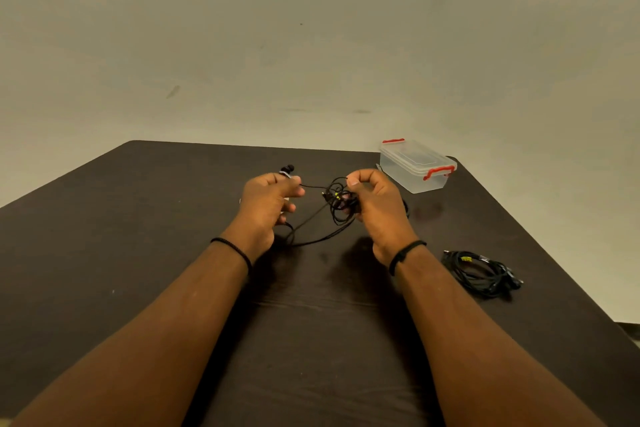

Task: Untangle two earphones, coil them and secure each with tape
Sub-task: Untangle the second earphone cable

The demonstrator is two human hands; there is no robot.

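Pinching cord, the left hand (268,199) draws slowly while the right hand (372,201) clutches the tangled earphone (337,204); keep loops slack.

No readable text, label, brand, number or sign anywhere.
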